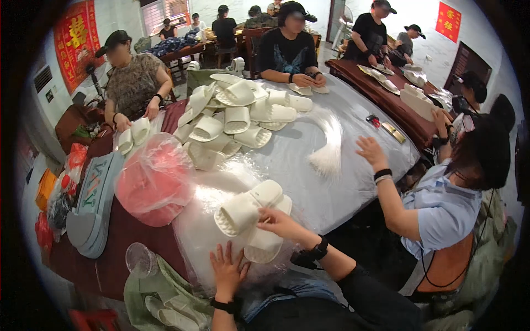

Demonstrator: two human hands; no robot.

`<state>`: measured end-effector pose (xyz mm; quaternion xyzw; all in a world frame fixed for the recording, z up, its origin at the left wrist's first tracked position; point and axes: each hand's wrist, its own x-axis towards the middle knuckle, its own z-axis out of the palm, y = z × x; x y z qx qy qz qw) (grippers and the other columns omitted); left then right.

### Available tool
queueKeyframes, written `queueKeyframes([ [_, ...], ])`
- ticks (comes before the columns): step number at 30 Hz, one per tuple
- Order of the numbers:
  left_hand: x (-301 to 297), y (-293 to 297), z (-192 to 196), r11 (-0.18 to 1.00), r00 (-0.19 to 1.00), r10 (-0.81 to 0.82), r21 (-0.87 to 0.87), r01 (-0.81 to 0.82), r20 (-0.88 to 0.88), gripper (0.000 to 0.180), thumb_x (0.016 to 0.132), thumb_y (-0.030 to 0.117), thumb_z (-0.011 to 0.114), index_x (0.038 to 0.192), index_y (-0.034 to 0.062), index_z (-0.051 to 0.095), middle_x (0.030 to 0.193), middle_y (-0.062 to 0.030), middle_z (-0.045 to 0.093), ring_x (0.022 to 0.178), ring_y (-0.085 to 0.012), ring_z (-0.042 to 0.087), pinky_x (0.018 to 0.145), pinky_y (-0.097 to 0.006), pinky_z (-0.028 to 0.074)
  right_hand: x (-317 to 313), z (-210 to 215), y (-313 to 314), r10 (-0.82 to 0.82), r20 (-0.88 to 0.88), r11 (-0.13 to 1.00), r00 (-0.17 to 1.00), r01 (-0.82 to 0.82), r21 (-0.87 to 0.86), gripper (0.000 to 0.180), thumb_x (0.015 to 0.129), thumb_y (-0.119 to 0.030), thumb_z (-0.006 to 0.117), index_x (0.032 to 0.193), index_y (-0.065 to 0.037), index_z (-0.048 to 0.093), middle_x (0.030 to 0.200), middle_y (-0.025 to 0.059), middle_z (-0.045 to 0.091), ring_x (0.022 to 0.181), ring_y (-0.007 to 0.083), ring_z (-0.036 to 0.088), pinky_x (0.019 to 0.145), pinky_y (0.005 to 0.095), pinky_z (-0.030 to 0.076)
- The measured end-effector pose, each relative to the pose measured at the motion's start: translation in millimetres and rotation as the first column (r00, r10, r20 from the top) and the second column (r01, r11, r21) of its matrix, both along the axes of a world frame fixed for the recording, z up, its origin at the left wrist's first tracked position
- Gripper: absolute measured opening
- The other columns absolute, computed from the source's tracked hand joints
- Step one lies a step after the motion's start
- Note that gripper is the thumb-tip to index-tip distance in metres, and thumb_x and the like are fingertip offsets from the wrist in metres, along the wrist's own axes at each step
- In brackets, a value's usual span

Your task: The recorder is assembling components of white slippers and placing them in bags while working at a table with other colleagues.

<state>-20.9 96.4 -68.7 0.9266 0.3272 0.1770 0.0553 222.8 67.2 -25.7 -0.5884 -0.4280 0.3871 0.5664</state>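
My right hand (279,222) rests on a pair of white slippers (251,215) lying on a heap of clear plastic bags (204,231) right in front of me, fingers curled over the upper slipper. Spread flat on the plastic bags just below the slippers is my left hand (226,270), fingers apart, holding nothing. A big pile of loose white slippers (237,118) covers the far side of the table. A bundle of thin white strips (327,149) lies on the grey tablecloth (353,110) to the right.
A red item in a clear bag (154,179) sits to my left beside a blue-grey bag (94,204). A person in a light blue shirt (441,204) reaches onto the table at right. Other people sit around this table and tables behind.
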Motion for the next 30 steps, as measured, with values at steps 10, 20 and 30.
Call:
queueKeyframes([
  [10,-5.7,0.9,3.3,0.999,0.999,-0.016,-0.048,0.015,-0.03,0.048,0.079,0.032,0.066,0.123,0.0156,0.056,0.145,-0.014,0.03,0.135,-0.0422,0.021,0.108,-0.06,0.014,-24.4,-1.4,-1.0,0.099,0.372,0.992,0.923,-0.059,-0.116,0.054,0.082,-0.019,0.068,0.126,0.0,0.044,0.108,0.0184,0.061,0.097,0.0273,0.061,0.077,0.0375,0.049],
  [20,-4.3,-2.5,11.0,1.0,1.0,0.015,-0.008,-0.015,0.024,0.047,0.077,0.037,0.065,0.12,0.0178,0.058,0.143,-0.0128,0.034,0.133,-0.0424,0.024,0.107,-0.062,0.014,-41.2,45.4,-67.0,0.043,-0.494,0.987,0.869,-0.113,-0.113,0.023,0.094,-0.017,0.054,0.115,-0.008,0.05,0.086,0.0,0.063,0.075,0.0055,0.059,0.064,0.0182,0.045],
  [30,9.7,-27.6,30.4,0.966,0.968,-0.252,-0.057,0.252,0.004,0.035,0.078,0.039,0.066,0.108,0.0213,0.063,0.133,-0.0055,0.047,0.126,-0.0352,0.037,0.103,-0.06,0.024,-15.0,56.2,-92.1,-0.17,-0.616,0.983,0.769,0.177,-0.051,0.016,0.096,-0.017,0.048,0.099,-0.004,0.056,0.086,-0.0001,0.06,0.075,0.0054,0.057,0.068,0.0204,0.045],
])
